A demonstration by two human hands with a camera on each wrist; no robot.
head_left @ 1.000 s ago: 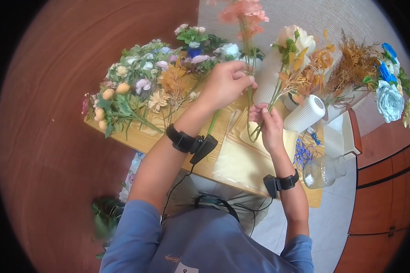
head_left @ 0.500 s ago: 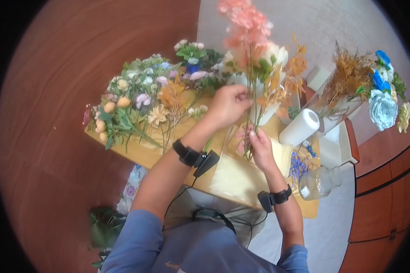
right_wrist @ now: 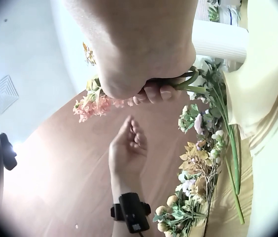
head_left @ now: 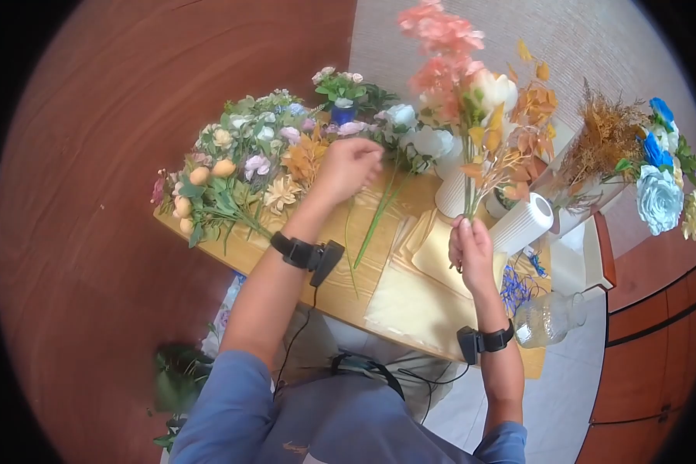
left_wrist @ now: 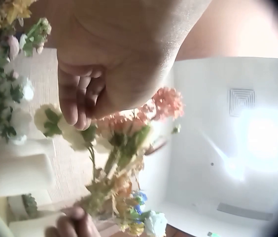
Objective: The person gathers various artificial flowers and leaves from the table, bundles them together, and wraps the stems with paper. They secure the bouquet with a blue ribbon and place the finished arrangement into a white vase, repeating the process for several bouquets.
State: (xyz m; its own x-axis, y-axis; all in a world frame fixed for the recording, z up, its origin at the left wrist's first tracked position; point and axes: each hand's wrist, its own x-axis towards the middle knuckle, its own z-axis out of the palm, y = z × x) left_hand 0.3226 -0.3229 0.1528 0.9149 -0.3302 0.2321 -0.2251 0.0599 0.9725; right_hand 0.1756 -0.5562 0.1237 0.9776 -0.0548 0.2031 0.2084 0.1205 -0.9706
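My right hand grips a bunch of flowers by its stems, holding it upright above the table. Pink blossoms top the bunch, with a cream-white flower and orange-yellow leaves lower down. In the right wrist view, the curved green stem ends stick out of that hand. Apart from the bunch, my left hand hangs in the air with loosely bent fingers and nothing in them. Beneath it, long green stems lie on the table.
Mixed flowers cover the table's left side. Cream sheets lie near the front edge. To the right are a white ribbed vase, blue ribbon strands and a clear glass jar. Dried brown sprigs stand behind.
My left hand has let go of the stems and drawn back to the left. The right hand has gathered the pink stems together with the others and shifted right with the bunch.
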